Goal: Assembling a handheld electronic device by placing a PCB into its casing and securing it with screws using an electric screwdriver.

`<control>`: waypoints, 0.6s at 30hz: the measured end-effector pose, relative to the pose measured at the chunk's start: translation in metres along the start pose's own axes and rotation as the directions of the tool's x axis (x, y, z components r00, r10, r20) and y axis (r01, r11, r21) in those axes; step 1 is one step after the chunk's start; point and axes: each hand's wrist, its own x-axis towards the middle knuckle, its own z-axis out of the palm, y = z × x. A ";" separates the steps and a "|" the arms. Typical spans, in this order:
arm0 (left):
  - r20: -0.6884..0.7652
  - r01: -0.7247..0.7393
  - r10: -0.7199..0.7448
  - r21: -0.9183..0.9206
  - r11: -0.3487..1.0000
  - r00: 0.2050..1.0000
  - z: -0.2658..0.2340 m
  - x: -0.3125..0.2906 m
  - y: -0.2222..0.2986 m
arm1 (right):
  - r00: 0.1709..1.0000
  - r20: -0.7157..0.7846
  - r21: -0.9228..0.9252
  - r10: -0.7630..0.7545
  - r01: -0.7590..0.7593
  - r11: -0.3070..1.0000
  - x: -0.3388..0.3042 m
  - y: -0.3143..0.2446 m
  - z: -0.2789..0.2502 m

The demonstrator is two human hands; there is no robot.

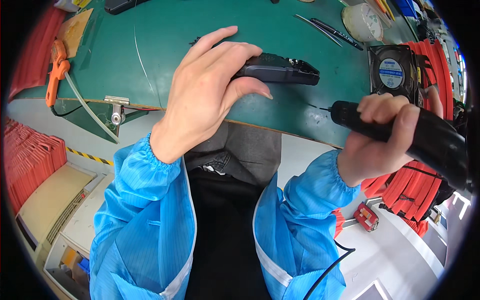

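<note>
My left hand (207,82) grips the left end of a black plastic housing (282,70) lying on the green work surface. Its thumb runs along the near side, while the other fingers reach over the top. Small metal parts show at the housing's right end, and its left end is hidden under the hand. To the right, my right hand (385,130) is wrapped round a black electric screwdriver (440,140). The screwdriver's thin bit points left toward the housing, apart from it, just above the table's near edge.
Beside the right hand stands a black fan (392,70). Pens (337,34) and a roll of tape (362,22) lie at the back right. An orange glue gun (57,72) hangs at the left edge near a metal clamp (117,110). Red trays (32,160) are stacked at left.
</note>
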 end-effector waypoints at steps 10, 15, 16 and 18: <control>0.048 0.016 -0.019 0.056 0.998 0.999 -0.003 0.000 0.000 | 0.999 -0.036 -0.172 0.025 -0.031 0.985 0.005 0.002 0.001; 0.090 0.086 -0.088 0.021 0.996 0.992 -0.010 0.003 0.007 | 0.997 -0.047 -0.189 0.067 -0.075 0.979 0.006 -0.001 0.011; 0.098 0.079 -0.079 0.010 0.997 0.992 -0.012 0.001 0.010 | 0.997 -0.048 -0.189 0.066 -0.074 0.979 0.006 -0.001 0.011; 0.114 0.065 -0.063 -0.012 0.998 0.991 -0.015 -0.002 0.014 | 0.998 -0.033 -0.173 0.053 -0.058 0.983 0.005 0.000 0.007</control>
